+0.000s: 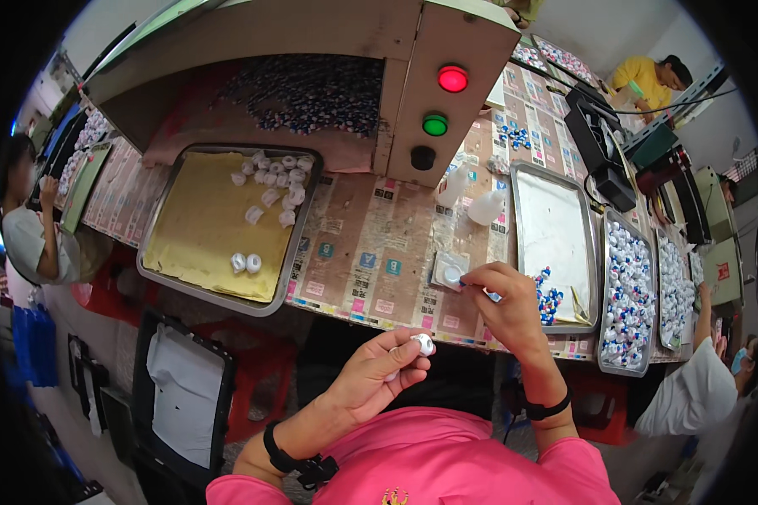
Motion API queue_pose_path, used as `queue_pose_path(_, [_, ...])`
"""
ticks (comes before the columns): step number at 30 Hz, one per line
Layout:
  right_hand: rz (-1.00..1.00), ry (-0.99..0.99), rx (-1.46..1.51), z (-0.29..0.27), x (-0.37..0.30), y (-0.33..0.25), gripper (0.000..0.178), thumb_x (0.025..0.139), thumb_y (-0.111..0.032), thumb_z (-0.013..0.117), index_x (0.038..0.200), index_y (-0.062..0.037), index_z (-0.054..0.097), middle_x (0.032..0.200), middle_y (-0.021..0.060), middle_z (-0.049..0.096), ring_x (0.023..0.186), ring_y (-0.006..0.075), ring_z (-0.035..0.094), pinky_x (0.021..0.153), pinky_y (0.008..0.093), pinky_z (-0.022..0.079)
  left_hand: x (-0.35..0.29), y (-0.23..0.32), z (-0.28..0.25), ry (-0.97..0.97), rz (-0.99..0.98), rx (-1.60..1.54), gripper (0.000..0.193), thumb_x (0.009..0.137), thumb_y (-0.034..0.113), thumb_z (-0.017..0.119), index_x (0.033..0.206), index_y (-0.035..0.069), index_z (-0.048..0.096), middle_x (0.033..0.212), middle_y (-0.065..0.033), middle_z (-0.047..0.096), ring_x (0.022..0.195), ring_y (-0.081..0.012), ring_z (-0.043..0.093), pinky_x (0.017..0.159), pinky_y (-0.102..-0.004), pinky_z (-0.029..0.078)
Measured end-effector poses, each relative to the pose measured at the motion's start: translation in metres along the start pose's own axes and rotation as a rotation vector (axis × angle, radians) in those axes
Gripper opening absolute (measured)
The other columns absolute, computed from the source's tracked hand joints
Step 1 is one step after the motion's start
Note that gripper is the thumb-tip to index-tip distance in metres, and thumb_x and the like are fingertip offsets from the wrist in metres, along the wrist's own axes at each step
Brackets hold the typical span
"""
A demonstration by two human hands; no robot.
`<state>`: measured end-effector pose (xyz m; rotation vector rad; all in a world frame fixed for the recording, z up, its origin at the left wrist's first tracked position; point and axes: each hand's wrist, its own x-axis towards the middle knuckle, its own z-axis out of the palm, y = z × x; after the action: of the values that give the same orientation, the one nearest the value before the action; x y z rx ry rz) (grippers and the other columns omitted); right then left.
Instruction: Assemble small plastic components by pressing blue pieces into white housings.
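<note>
My left hand (pixel 370 374) is closed around small white rounded pieces; one white piece (pixel 424 344) with a dark spot shows at the fingertips. My right hand (pixel 514 305) is pinched over the table's front part, its fingertips beside a small round white dish (pixel 451 275) on a square pad. What the fingertips hold is too small to make out; a bit of blue and white shows under the fingers. Just right of this hand, small blue, white and red parts (pixel 549 301) lie in a metal tray (pixel 596 244) lined with white sheet.
White pieces (pixel 282 177) lie on yellow paper in a left tray (pixel 148 244). Behind stands a machine housing (pixel 446 34) with red and green lights, many small parts beneath it. Two white bottles (pixel 485 207) stand near the dish. Filled trays (pixel 627 290) line the right. Other people sit around.
</note>
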<state>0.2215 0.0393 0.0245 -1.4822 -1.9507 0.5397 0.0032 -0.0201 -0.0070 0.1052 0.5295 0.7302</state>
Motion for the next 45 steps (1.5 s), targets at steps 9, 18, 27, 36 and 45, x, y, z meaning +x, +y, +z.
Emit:
queue_pose_path(9, [0.044, -0.079, 0.334, -0.018, -0.024, -0.029, 0.016, 0.074, 0.001, 0.069, 0.089, -0.0004, 0.068, 0.085, 0.0101, 0.066, 0.073, 0.0181, 0.063, 0.064, 0.0275, 0.050, 0.007, -0.003, 0.001, 0.038, 0.021, 0.001, 0.028, 0.091, 0.010, 0.057, 0.118, 0.001, 0.054, 0.099, -0.0062, 0.062, 0.084, -0.0112, 0.061, 0.074, -0.0230, 0.054])
queue_pose_path(18, [0.115, -0.080, 0.524, -0.010, -0.044, -0.037, 0.017, 0.072, 0.000, 0.074, 0.088, -0.0010, 0.069, 0.081, 0.0085, 0.067, 0.072, 0.0145, 0.063, 0.063, 0.0245, 0.049, 0.010, -0.006, 0.006, 0.020, 0.008, 0.026, 0.027, 0.089, 0.009, 0.060, 0.115, 0.003, 0.055, 0.096, -0.0062, 0.063, 0.084, -0.0122, 0.062, 0.074, -0.0241, 0.055])
queue_pose_path(27, [-0.012, -0.066, 0.550, -0.003, -0.053, -0.027, 0.018, 0.072, 0.004, 0.072, 0.088, -0.0015, 0.069, 0.082, 0.0104, 0.067, 0.075, 0.0187, 0.065, 0.064, 0.0266, 0.052, 0.011, -0.010, 0.006, 0.012, 0.014, 0.086, 0.025, 0.087, 0.006, 0.062, 0.111, 0.001, 0.059, 0.095, -0.0087, 0.064, 0.082, -0.0137, 0.064, 0.071, -0.0240, 0.056])
queue_pose_path(36, [0.045, -0.104, 0.630, -0.018, -0.063, -0.021, 0.018, 0.073, 0.004, 0.071, 0.090, -0.0017, 0.069, 0.084, 0.0102, 0.067, 0.079, 0.0190, 0.065, 0.068, 0.0278, 0.051, 0.014, -0.015, 0.017, 0.103, -0.015, 0.290, 0.031, 0.087, 0.002, 0.060, 0.118, -0.002, 0.054, 0.098, -0.0103, 0.061, 0.081, -0.0148, 0.063, 0.069, -0.0252, 0.055])
queue_pose_path(45, [0.267, 0.703, -0.210, -0.126, -0.073, 0.058, 0.013, 0.078, 0.002, 0.063, 0.089, -0.0036, 0.067, 0.086, 0.0068, 0.066, 0.075, 0.0147, 0.061, 0.064, 0.0262, 0.048, 0.001, -0.004, 0.017, 0.015, 0.007, 0.154, 0.025, 0.086, -0.005, 0.051, 0.110, 0.001, 0.051, 0.116, -0.0192, 0.056, 0.097, -0.0221, 0.062, 0.078, -0.0313, 0.056])
